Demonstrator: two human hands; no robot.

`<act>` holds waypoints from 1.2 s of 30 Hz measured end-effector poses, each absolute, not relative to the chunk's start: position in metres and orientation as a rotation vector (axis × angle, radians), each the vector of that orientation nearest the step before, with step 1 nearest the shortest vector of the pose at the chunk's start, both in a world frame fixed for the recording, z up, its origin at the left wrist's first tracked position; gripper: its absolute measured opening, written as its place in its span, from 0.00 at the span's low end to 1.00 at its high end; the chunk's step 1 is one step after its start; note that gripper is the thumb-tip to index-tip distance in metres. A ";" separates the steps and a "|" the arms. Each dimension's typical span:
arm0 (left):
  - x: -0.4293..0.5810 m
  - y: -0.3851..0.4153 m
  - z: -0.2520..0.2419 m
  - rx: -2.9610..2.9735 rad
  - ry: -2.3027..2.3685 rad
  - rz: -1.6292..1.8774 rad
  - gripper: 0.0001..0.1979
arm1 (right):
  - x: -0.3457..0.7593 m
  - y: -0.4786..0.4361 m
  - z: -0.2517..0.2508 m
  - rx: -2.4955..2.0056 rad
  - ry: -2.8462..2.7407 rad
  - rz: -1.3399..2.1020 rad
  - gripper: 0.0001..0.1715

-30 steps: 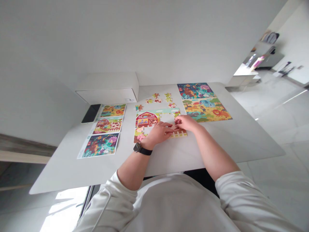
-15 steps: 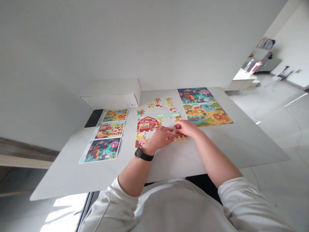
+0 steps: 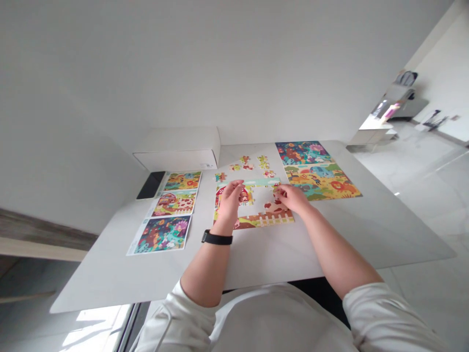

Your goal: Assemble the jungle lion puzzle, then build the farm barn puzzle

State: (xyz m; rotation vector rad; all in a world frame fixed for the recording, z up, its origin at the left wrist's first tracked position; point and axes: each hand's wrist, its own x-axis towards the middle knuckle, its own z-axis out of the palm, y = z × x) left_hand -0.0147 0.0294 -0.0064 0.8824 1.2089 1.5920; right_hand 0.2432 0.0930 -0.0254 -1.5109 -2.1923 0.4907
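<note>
A partly assembled farm jigsaw puzzle (image 3: 274, 221) lies on the table, with a red barn at left, a brown-and-white cow at right and a white fence along the bottom. Bare tabletop shows through a gap in its middle. My left hand (image 3: 230, 201) is raised over the barn side, fingers loosely bent and apart, holding nothing I can see. At the puzzle's right edge, my right hand (image 3: 292, 198) has its fingertips pinched at a puzzle piece just above the cow. Those fingers partly cover the piece. Several loose puzzle pieces (image 3: 263, 162) lie beyond the puzzle.
To the left lie three printed picture sheets (image 3: 161, 234) and a dark phone (image 3: 151, 185). Behind them a white box (image 3: 176, 146) stands against the wall. Two finished puzzles, a night scene (image 3: 302, 152) and a savanna scene (image 3: 322, 182), lie at right on the white table (image 3: 264, 259).
My left hand has lifted off the puzzle's middle and moved left over the barn. The right hand stays at the right edge, and the cow and fence are now uncovered. The camera view shifted slightly.
</note>
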 end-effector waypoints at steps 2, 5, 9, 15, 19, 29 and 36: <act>-0.027 0.033 0.000 0.645 1.081 1.634 0.15 | 0.244 0.094 -0.028 -1.545 -2.157 0.464 0.12; -0.048 0.038 0.005 0.403 0.935 1.687 0.15 | 0.243 0.095 -0.032 -1.558 -2.133 0.439 0.11; -0.072 0.043 0.005 0.161 0.813 1.697 0.10 | 0.240 0.096 -0.036 -1.536 -2.100 0.444 0.11; -0.089 0.040 -0.003 0.047 0.630 1.704 0.04 | 0.240 0.109 -0.028 -1.535 -2.101 0.485 0.10; -0.098 0.037 -0.004 0.008 0.544 1.757 0.04 | 0.232 0.128 -0.017 -1.571 -2.160 0.502 0.09; -0.117 0.036 -0.009 -0.112 0.450 1.802 0.07 | 0.160 0.218 0.003 -1.687 -2.312 0.434 0.14; -0.124 0.035 -0.020 0.001 0.470 1.832 0.05 | 0.100 0.260 0.000 -1.769 -2.394 0.358 0.18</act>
